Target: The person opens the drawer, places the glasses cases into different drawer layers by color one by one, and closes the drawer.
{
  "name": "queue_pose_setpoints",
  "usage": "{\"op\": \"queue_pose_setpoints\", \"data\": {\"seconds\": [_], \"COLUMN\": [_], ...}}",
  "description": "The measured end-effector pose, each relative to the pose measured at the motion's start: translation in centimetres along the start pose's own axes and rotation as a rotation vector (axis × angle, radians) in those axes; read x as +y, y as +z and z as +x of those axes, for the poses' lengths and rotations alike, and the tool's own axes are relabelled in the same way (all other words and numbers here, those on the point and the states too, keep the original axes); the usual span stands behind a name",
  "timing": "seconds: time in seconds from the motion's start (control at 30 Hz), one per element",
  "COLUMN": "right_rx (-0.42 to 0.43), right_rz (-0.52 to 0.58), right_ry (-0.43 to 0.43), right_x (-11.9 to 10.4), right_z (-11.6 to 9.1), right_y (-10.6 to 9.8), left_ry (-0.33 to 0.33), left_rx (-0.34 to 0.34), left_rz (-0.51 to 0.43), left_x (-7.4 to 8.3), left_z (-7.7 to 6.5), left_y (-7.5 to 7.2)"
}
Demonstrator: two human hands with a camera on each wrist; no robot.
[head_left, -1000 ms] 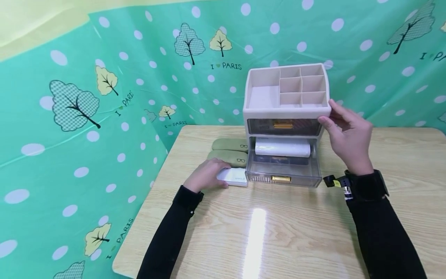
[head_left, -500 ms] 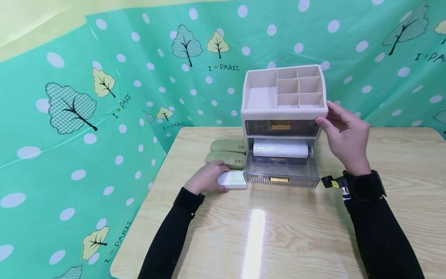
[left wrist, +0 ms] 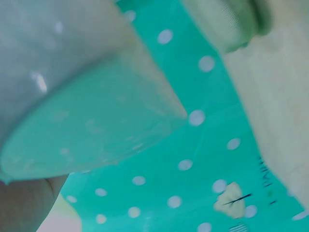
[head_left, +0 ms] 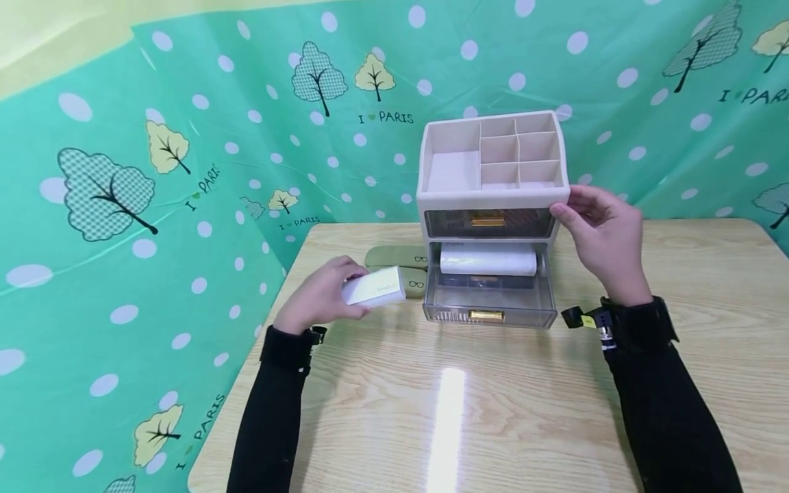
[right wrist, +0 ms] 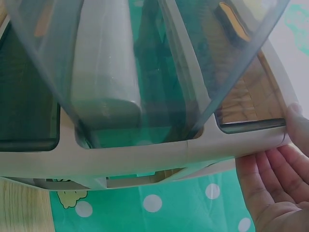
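Note:
In the head view my left hand (head_left: 320,294) holds a small white box (head_left: 377,287) between thumb and fingers, tilted, over the left part of the table. A glossy pale surface (left wrist: 96,116) fills the upper left of the left wrist view, very close and blurred. My right hand (head_left: 607,236) grips the right upper edge of a white desktop organizer (head_left: 493,200), thumb in front and fingers behind. Below, a clear drawer (head_left: 518,316) with a gold handle is pulled out. A white plastic-wrapped roll (head_left: 487,259) lies inside it, also visible in the right wrist view.
Two green glasses cases (head_left: 394,256) lie against the organizer's left side, the nearer one partly behind the white box. The organizer's upper drawer (head_left: 450,224) is closed. Behind the wooden table (head_left: 524,404) hangs a green patterned cloth (head_left: 259,123).
My left hand has picked the white box up from beside the drawer and moved it left and tilted it. The right hand keeps its grip on the organizer.

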State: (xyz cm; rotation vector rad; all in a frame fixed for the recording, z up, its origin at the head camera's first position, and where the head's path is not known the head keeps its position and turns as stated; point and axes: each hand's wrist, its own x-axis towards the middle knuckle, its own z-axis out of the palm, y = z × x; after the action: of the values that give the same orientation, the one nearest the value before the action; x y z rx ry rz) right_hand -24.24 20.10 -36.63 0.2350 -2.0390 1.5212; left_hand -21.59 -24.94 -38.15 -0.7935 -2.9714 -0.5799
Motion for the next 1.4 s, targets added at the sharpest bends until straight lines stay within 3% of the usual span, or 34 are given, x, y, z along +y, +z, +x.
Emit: {"op": "queue_pose_setpoints", "data": {"seconds": [0.33,0.6,0.87,1.03,1.4], "right_rx": [-0.013,-0.014,-0.018,-0.024,-0.049], "right_rz": [-0.018,-0.012,-0.01,-0.017,-0.017], "right_ry": [-0.011,-0.014,-0.005,-0.004,0.001], "right_x": [0.2,0.2,0.3,0.1,-0.3], "right_z": [0.0,0.1,-0.1,-0.3,0.0], "right_y": [-0.4,-0.7,-1.0,-1.2,-0.5], "left_ry": [0.108,0.213,0.371,0.395,0.414], "left_rx": [0.049,0.025,0.005,-0.059,-0.168], "left_rz": [0.082,0.075,0.103,0.122,0.219], "left_x": [3.1,6.8,11.0,12.9,15.4], "left_z": [0.7,3.0,6.1,7.5,10.0], "left_y": [-4.2,-5.5,-4.9,-4.1,-2.4]}}
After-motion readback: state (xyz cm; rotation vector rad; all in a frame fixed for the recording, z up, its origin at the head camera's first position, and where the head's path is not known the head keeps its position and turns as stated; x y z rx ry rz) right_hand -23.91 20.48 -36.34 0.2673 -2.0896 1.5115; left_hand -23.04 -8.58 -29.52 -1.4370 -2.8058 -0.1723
